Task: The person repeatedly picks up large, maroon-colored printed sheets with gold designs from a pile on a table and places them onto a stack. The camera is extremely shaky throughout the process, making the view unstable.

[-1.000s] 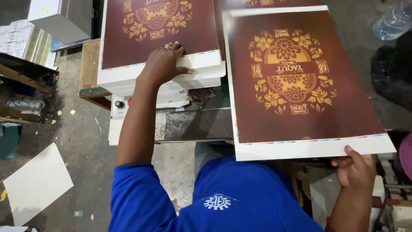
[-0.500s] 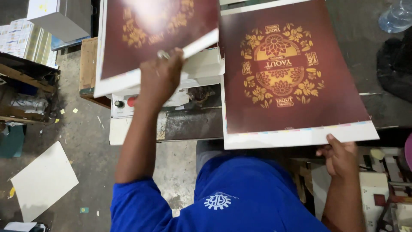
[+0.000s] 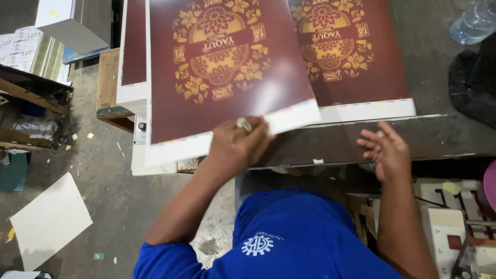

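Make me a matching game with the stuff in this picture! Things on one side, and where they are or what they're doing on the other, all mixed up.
Things:
1. left hand
2. right hand
3. white sheet
4. plastic bottle

Places or states:
A. lying flat on the floor at the lower left
B. open, fingers spread, holding nothing
C. gripping the edge of a maroon printed sheet
D. at the top right corner of the view

Pairs: 1-C, 2-B, 3-A, 4-D
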